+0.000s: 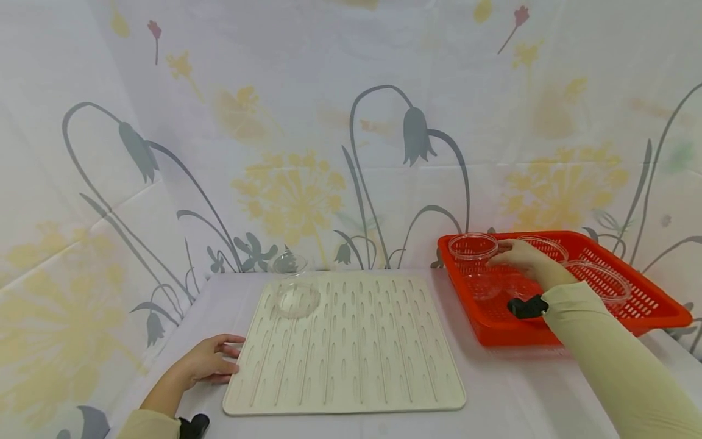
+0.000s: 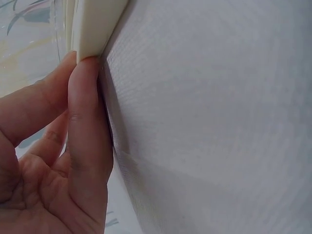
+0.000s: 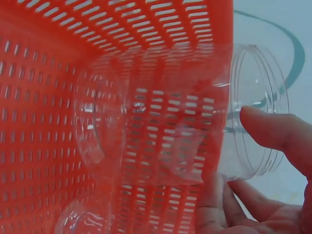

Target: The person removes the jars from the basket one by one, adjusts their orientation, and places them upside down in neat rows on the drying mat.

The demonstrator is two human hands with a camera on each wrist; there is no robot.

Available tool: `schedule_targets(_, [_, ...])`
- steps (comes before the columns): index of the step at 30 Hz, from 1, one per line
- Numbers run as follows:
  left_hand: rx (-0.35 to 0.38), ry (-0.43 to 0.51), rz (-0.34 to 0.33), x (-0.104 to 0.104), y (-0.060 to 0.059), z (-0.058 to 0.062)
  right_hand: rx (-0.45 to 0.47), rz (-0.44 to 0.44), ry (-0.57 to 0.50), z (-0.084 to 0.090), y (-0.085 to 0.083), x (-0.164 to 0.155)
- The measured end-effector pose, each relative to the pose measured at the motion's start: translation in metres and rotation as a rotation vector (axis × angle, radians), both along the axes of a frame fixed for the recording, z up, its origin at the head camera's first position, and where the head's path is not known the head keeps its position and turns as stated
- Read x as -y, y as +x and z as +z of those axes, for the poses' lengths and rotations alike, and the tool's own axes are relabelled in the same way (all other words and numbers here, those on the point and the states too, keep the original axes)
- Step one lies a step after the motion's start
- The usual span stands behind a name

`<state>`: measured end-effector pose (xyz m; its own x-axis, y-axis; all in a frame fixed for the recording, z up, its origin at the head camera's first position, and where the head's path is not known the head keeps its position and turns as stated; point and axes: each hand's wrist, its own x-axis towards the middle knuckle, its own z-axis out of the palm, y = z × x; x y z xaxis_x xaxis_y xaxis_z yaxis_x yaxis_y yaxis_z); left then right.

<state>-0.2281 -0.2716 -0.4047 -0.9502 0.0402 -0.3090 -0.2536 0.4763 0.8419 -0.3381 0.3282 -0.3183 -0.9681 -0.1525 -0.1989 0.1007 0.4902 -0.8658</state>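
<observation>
My right hand (image 1: pixel 518 259) grips a clear plastic jar (image 1: pixel 473 256) near its rim, at the left end of the red basket (image 1: pixel 479 331). In the right wrist view, the thumb lies on the ringed neck and the other fingers hold the jar (image 3: pixel 170 112) from the opposite side. The jar's lower part is inside the basket. My left hand (image 1: pixel 205 361) rests at the left edge of the cream ridged mat (image 1: pixel 342 347). Its fingertips touch the mat's edge (image 2: pixel 95 36) in the left wrist view, the fingers extended.
Another clear jar (image 1: pixel 297 299) stands upright at the mat's back left. More clear jars (image 1: pixel 627 291) are in the basket, partly behind my right hand and forearm. A flower-printed cloth (image 1: pixel 329 134) hangs behind the white-covered table (image 1: pixel 510 390).
</observation>
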Motion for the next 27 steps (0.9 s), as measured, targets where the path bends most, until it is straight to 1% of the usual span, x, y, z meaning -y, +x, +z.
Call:
schedule_targets(4, [0.000,0.001,0.002,0.0007,0.0009,-0.0001,0.052,0.024,0.010,-0.0047,-0.0029,0.0012])
schedule_targets(8, [-0.003,0.002,0.000,0.0009,0.0010,-0.0001,0.135,-0.002,0.021,-0.0057,-0.0007,0.0026])
schedule_targets(13, [-0.006,0.003,-0.003,0.0018,0.0005,-0.0007,0.219,-0.010,-0.013,-0.0060,0.0031,-0.0016])
schedule_targets(19, [-0.009,0.006,-0.003,0.0018,-0.0003,-0.0011,0.227,0.003,-0.109,-0.0062,0.0022,-0.0068])
schedule_targets(27, [0.000,-0.001,0.006,0.0002,0.0007,0.0001,0.214,-0.016,-0.143,0.0022,0.0071,-0.0020])
